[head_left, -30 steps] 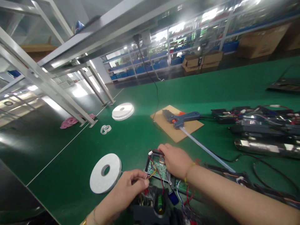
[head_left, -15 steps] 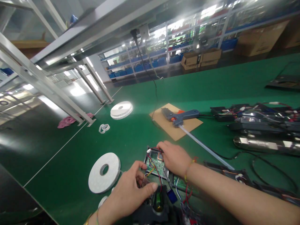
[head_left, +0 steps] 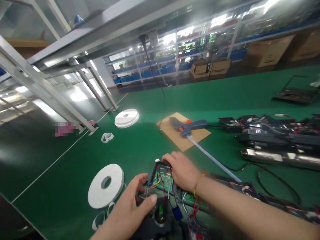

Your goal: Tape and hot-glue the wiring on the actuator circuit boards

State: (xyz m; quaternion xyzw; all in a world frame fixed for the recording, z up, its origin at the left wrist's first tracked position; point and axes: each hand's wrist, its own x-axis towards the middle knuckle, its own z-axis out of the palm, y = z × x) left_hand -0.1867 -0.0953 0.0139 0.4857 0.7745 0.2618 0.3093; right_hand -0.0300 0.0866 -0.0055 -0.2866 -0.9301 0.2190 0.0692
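Note:
A green circuit board in a black frame lies on the green table, with thin red, white and yellow wires running over it. Its upper right edge is between the curled fingers of my right hand. My left hand is at the lower left of the board, thumb and index finger spread apart. Its other fingers are partly hidden beside a clear part. Below the board sits a black housing with a round opening and a green piece inside. A small blue module hangs on wires to the right.
A glue gun with a long glue stick rests on a tan board. White tape rolls lie on the left. Black wired assemblies are at the right, with a black cable looping across the table.
My left index finger has lifted off the board's edge and spread away from the thumb. My right hand keeps its place on the frame. The view has shifted slightly.

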